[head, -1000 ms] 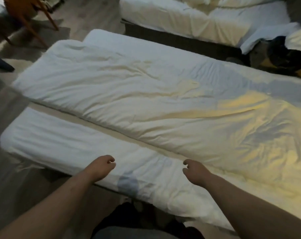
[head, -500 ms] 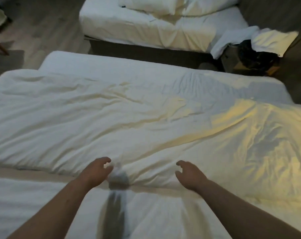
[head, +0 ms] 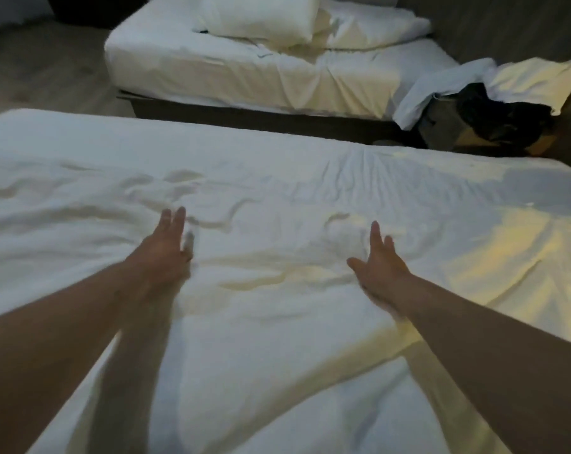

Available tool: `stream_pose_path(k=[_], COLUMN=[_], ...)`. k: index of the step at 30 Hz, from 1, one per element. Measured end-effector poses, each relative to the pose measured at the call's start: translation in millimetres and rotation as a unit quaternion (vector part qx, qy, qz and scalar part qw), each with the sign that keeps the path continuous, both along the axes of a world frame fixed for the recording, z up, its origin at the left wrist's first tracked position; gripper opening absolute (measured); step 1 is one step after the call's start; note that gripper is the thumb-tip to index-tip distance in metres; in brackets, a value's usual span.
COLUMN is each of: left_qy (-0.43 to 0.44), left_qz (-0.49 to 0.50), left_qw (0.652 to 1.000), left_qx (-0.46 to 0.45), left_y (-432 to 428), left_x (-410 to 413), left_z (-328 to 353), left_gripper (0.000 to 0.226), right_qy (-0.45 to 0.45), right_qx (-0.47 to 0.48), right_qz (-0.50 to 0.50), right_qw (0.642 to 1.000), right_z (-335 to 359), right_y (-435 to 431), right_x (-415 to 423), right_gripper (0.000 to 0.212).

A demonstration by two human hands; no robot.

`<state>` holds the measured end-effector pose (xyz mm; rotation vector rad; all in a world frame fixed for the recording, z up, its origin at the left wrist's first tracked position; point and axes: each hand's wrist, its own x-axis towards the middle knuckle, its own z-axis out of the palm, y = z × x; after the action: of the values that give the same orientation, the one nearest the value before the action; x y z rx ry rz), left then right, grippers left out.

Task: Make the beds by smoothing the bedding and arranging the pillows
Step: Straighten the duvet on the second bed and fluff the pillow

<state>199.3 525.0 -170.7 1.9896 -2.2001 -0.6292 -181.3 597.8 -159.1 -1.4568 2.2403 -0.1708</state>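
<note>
Hands are working flat: left hand and right hand, fingers straight and gripping nothing, are pressing the rumpled duvet, seemingly to spread its creases.

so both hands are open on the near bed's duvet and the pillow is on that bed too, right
Not the pillow: the head view shows it on the far bed. The left hand and right hand are open on the near bed's duvet.

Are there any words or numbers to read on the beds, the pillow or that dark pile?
None. No words, numbers or labels show on the duvet, the pillow, the far bed or the dark pile; the picture is dim and blurred.
</note>
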Motion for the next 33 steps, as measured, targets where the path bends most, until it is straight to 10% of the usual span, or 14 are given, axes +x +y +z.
stream_pose_path(k=[7,13,18,21,27,33], left_qy=[-0.092,0.068,-0.033,-0.128,-0.049,-0.067], left_qz=[-0.008,0.106,0.014,-0.022,-0.024,-0.044], left_qw=[0.994,0.958,0.994,0.988,0.996,0.996], left_qx=[-0.064,-0.256,-0.099,-0.086,-0.070,0.031], left_y=[-11.4,-33.7,-29.4,-23.5,37.4,213.3], left_x=[-4.9,-0.3,1.3,-6.6,-1.3,35.8], left_z=[-18.6,22.8,-53.3,-70.4,-25.0,17.8], left_gripper=[0.019,0.021,0.097,0.090,0.044,0.065], right_qy=[0.038,0.035,0.117,0.141,0.122,0.069], right_qx=[-0.136,-0.251,-0.038,0.000,-0.038,0.056], right_qz=[0.009,0.025,0.079,0.097,0.067,0.135], right_qw=[0.990,0.967,0.989,0.985,0.990,0.987], right_z=[-35.2,-5.4,-66.3,-73.7,-48.9,-11.4], right_y=[-1.6,-43.8,-27.2,-29.2,31.4,175.1], right_x=[9.4,26.6,34.6,33.5,54.2,112.5], right_gripper=[0.018,0.030,0.073,0.075,0.067,0.076])
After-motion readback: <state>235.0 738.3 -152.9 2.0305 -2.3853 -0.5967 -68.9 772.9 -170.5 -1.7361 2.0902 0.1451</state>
